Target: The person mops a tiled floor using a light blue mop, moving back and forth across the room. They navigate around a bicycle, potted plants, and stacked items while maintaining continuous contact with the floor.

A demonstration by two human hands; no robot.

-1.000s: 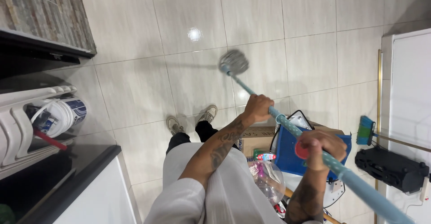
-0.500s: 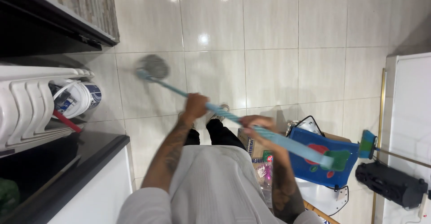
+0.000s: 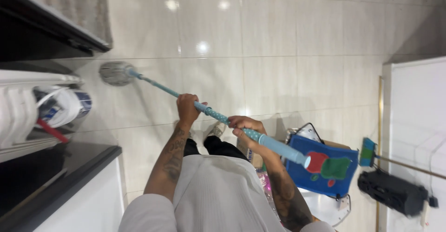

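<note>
We have both hands on the mop handle [image 3: 218,116]. Our left hand [image 3: 186,109] is closed around it further down toward the head, and our right hand [image 3: 246,129] is wrapped around it nearer the top, just before the thick pale grip end. The mop head [image 3: 115,72] sits on the tiled floor [image 3: 278,51] at the far left, near the dark cabinet [image 3: 42,32] and above the white bucket [image 3: 65,107].

A second ago the head was out in front of us, right of centre; half a second ago it had swung left past our shoes; now it lies further left again, close to the cabinet base. The handle has dropped to a flatter slant and our hands have come nearer together. We judge this to be a sideways wiping stroke reaching its left end, so the strip of floor before our feet has been covered.

To our right stand a blue board [image 3: 325,171], a small brush [image 3: 368,152] and a black box [image 3: 392,192]. A dark worktop [image 3: 60,181] edges the lower left.
</note>
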